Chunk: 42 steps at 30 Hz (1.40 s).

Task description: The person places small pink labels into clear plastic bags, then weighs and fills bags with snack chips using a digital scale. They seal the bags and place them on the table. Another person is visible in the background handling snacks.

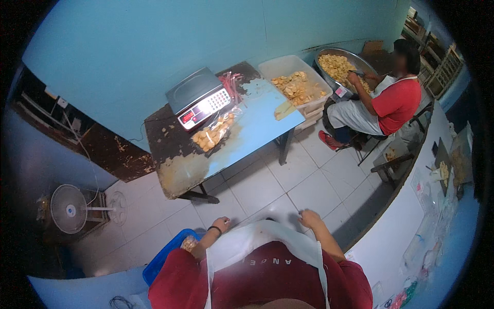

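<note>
My left hand [221,223], with a dark beaded bracelet at the wrist, is at the left side of my white apron [258,235]. Its fingers look curled, with a bit of white at the tips. On the apron's right side my right hand [310,219] is also curled, beside the cloth. Whether either hand grips the apron's edge cannot be made out. Ahead stands a worn blue table [254,112]. On it, a clear bag of chips [214,133] lies against a digital scale [200,102], whose pan is bare. Red strips [232,87] lie behind the scale.
A blue basket [164,251] holding a bag is by my left arm. A plastic tub of chips [295,87] adjoins the table. Beyond, a seated person [395,100] works at a large metal basin [328,52]. A fan [69,208] stands left; a white counter [401,216] curves along the right.
</note>
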{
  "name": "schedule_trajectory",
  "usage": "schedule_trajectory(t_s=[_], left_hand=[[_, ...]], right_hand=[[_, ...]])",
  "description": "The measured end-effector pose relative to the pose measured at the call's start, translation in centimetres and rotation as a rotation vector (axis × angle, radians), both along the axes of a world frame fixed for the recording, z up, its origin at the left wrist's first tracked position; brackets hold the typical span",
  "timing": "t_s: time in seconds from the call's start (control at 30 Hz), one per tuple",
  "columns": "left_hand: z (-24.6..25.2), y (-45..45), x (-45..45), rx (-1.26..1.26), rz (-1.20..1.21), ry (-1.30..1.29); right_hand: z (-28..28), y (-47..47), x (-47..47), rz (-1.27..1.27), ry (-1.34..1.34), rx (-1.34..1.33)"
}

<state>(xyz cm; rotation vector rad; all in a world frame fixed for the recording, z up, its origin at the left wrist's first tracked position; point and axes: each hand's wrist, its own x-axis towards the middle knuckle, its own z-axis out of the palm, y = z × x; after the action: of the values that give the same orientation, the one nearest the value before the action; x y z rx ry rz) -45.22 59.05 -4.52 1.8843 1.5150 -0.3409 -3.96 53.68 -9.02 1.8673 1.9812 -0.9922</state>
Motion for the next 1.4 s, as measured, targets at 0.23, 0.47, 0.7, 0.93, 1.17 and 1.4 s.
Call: schedule_trajectory(t_s=[0.23,0.47,0.7,0.93,1.17,1.4], left_hand=[[-1.9,7.4,-0.5,-0.083,-0.006,0.041],[-3.2,16.9,-2.2,-0.131,0.021,0.091],[-2.7,24.1,0.2,-0.117,0.064,0.052],[-2.4,22.9,2.9,-0.159,0.315,0.070],[-2.6,21.4,5.0,-0.223,0.456,0.095],[-2.4,22.2,3.2,-0.216,0.440,0.071]], right_hand=[[5.7,16.3,1.8,-0.082,0.159,0.350],[10.4,31.4,3.5,-0.160,0.284,0.438],[10.2,49.2,10.3,-0.515,0.220,0.938],[8.2,61.5,12.0,-0.169,0.076,0.664],[22.0,69.4,0.3,0.255,0.271,0.928],[30.5,70.0,-12.5,0.203,0.998,0.794]])
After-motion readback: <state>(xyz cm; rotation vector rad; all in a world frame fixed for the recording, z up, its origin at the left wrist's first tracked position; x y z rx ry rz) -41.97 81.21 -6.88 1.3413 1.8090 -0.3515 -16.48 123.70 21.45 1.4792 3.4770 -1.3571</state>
